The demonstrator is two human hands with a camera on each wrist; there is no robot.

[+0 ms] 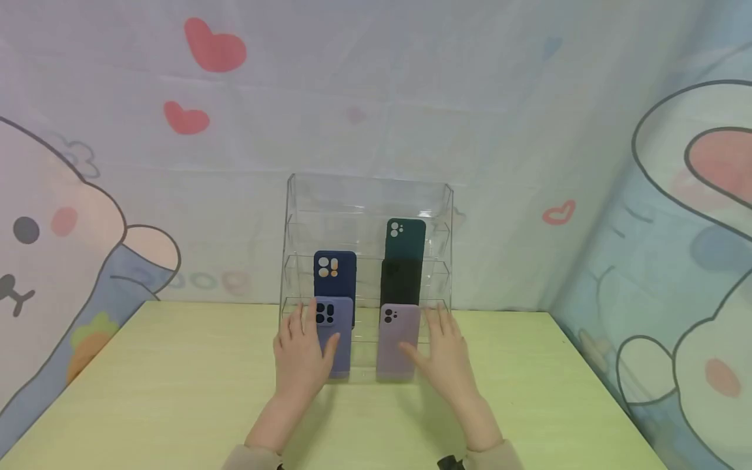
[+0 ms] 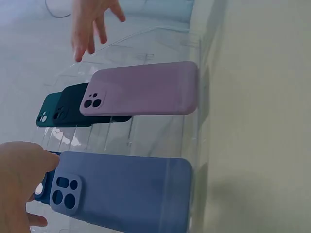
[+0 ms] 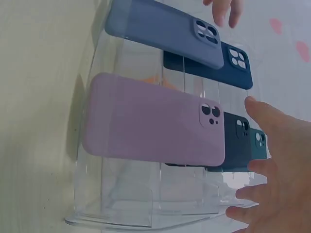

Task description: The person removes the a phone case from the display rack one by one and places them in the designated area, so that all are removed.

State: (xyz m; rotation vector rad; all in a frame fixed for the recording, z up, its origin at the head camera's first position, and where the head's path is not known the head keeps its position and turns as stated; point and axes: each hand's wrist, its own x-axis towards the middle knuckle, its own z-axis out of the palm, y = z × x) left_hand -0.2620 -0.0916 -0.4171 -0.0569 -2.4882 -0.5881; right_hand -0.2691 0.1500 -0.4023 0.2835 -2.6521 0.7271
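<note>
Right hand (image 1: 448,360) is beside the lilac case (image 1: 391,349)

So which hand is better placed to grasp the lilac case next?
Probably the right hand: it's open beside the lilac case, while the left hand is at the light blue case.

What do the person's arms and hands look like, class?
The left hand and right hand are bare, without gloves. The left sleeve and right sleeve are beige. A black object, too cropped to identify, shows beside the right sleeve.
</note>
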